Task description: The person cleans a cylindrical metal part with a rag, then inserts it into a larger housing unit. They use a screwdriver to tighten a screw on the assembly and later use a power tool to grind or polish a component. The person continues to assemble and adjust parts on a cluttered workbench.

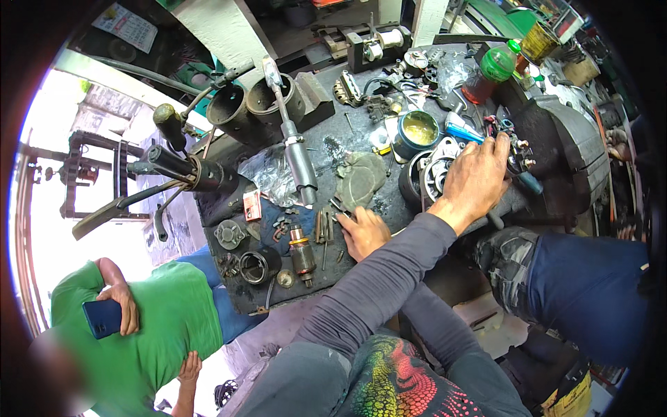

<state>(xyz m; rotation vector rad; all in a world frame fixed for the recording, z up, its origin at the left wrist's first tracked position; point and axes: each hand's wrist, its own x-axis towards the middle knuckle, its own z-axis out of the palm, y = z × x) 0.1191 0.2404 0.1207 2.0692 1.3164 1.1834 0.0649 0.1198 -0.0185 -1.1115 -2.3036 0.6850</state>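
My arms cross, the left over the right. My left hand [474, 179] is at the right side of the bench, its bent fingers against a small metal part [515, 147] by the bench vise [556, 142]; what they grip is hidden. A blue-handled tool [529, 183] shows just beyond this hand. My right hand [367, 235] lies low on the bench, fingers apart, beside slim metal pieces [324, 226]. Left of it an armature [302, 256] with a copper-coloured band stands upright. A worn grey-green cloth-like piece [361, 179] lies above the right hand.
A can of yellowish grease [419, 129] and a green-capped bottle [497, 64] stand among loose metal parts. Hollow cylinders [276, 97] and a tool holder [212, 175] line the left edge. A person in green [163, 309] holds a phone; another person [587, 278] is at right.
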